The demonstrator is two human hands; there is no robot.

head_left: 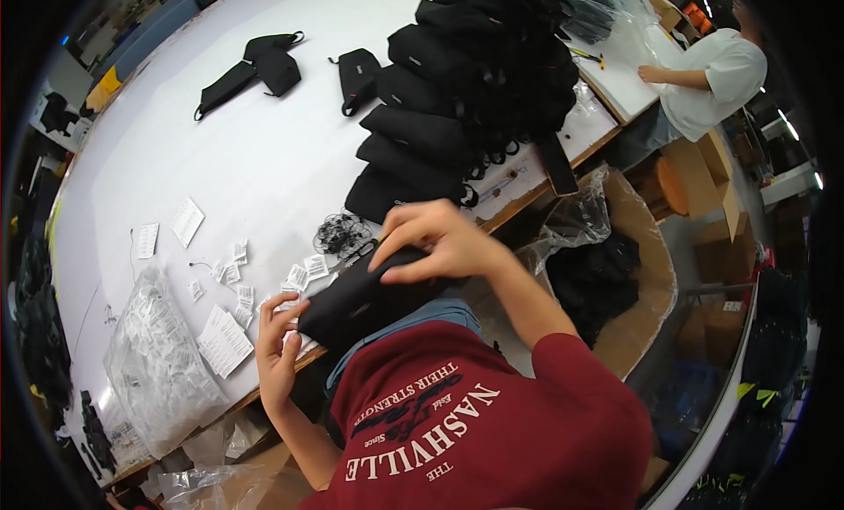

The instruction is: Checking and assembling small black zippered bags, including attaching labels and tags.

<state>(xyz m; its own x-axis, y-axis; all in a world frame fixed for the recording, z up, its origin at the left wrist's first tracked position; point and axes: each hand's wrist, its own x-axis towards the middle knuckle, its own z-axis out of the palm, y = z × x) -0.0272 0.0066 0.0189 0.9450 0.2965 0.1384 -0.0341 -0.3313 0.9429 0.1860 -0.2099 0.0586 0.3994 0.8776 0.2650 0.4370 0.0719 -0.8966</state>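
A black fabric pouch [347, 309] lies at the table's front edge, against my body. My left hand [280, 347] holds its left end, fingers at the upper corner and thumb lower down. My right hand [440, 244] bends over the pouch's top edge, thumb and fingers pinching there; the palm side is hidden. Just beyond the pouch sits a tangle of thin black cords [341, 235]. Small white printed tags [297, 277] are scattered to the left of it, close to my left hand.
A large heap of black pouches [422, 97] covers the table's right part. Several more pouches [272, 66] lie farther back. A clear bag of tags [158, 360] stands at left. An open carton [646, 273] with black items is at my right. Another person [716, 75] works at far right.
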